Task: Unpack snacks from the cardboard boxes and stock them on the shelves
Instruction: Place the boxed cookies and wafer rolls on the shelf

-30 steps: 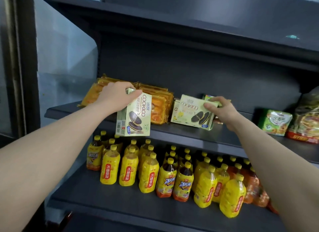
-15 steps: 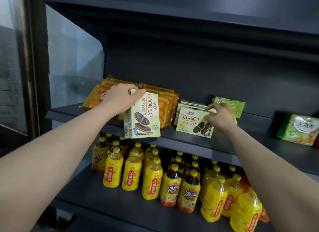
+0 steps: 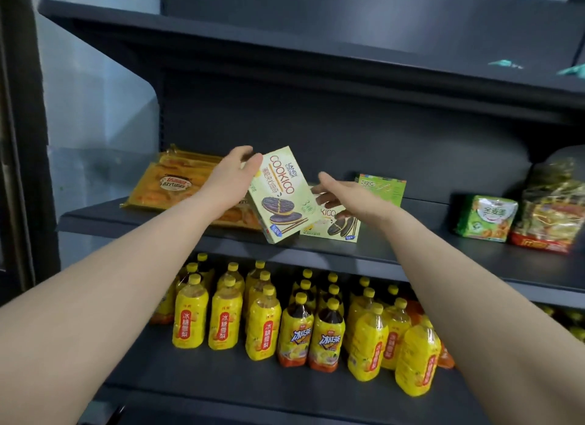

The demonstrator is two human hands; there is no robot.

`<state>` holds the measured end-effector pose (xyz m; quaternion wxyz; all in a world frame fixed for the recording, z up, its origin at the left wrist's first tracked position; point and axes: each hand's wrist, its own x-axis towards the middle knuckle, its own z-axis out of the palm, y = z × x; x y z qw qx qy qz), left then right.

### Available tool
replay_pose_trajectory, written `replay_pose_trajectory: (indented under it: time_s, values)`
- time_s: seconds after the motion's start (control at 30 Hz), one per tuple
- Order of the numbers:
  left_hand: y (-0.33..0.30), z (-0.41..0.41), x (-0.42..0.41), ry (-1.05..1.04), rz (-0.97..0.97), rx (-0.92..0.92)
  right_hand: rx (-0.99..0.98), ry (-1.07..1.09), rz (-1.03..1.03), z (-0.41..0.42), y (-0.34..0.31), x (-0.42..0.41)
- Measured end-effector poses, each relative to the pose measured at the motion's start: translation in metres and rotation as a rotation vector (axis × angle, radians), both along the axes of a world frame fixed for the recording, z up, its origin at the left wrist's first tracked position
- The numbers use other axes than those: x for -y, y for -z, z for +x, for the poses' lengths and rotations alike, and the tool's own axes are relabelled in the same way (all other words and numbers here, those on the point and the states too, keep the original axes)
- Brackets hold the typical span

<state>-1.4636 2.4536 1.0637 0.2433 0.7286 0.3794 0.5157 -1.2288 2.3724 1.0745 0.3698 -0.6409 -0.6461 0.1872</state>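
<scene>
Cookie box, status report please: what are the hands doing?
Left hand holds tilted cookie box above middle shelf. Right hand open, beside it. Second box lies beneath.

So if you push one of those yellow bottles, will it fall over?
Probably, if alone: each yellow bottle looks tall and narrow, so a high push could tip it. They stand packed in rows on the lower shelf, so neighbours would likely catch it. Full-looking, so likely heavy.
</scene>
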Motion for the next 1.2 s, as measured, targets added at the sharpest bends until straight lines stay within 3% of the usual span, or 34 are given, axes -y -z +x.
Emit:
replay_pose_trajectory:
  time_s: [0.1, 0.23, 0.4, 0.6, 0.73, 1.0, 1.2]
  values:
    - [0.003, 0.020, 0.009, 0.033, -0.007, 0.067, -0.167, -0.172, -0.156, 0.004, 0.007, 0.009]
    - [0.007, 0.033, 0.013, 0.083, 0.008, -0.020, -0.194, -0.176, -0.116, 0.019, 0.008, 0.018]
    - [0.026, 0.020, 0.005, -0.051, 0.169, -0.266, 0.172, 0.146, -0.045, 0.047, -0.004, 0.024]
    - [0.054, 0.008, -0.012, -0.164, 0.196, -0.477, 0.387, 0.255, -0.101, 0.076, 0.017, -0.002]
    - [0.063, 0.009, -0.017, -0.197, 0.218, -0.529, 0.639, 0.346, 0.096, 0.072, 0.035, -0.023]
    - [0.075, 0.007, -0.020, -0.243, 0.278, -0.565, 0.910, 0.505, 0.293, 0.040, 0.058, -0.023]
    - [0.079, -0.011, -0.010, -0.244, 0.300, -0.573, 0.959, 0.526, 0.367, 0.009, 0.061, -0.016]
